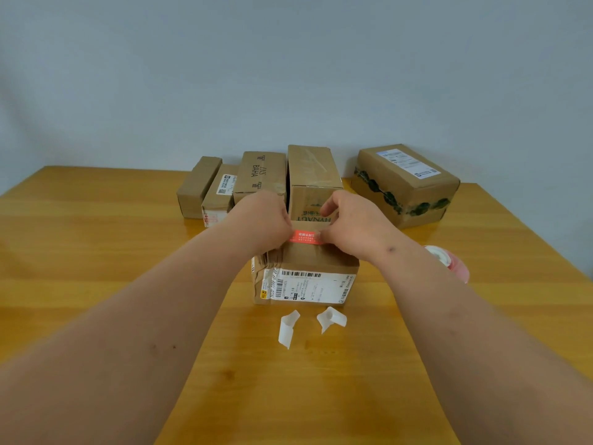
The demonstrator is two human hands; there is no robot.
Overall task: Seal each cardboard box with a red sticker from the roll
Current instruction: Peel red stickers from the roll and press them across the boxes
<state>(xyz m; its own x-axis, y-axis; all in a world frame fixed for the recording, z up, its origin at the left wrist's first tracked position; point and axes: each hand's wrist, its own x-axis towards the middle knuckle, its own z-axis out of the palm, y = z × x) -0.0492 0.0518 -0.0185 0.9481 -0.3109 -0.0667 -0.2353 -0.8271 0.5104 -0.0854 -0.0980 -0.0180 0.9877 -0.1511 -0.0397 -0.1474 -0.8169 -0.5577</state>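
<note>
Both hands meet at the centre of the frame over the near cardboard box (306, 271): the left hand (261, 220) has its grip curled tight, fingers pinching the left end of the red sticker (305, 237), while the right hand (351, 220) pinches the sticker's right end between thumb and fingertips, its other fingers bent loosely above. By size, the yellow wooden table (96, 252) fills the lower two thirds of the frame under a plain pale wall (288, 59). At the upper right of the table lies a large box (406, 184) with a white label on top and dark green tape round its side. A row of four more boxes stands behind the hands, upper centre: a tall box (313, 175), a box printed BAHA (260, 175), a slim box with a label (221, 191) and a plain slim box (197, 184) at the left end. The near box, with a barcode label on its front face, carries the sticker across its top. Just right of the right wrist, partly hidden by the forearm, the sticker roll (449, 261) shows white and pink. In front of the near box lie two curled white backing strips (288, 327), close together.
</note>
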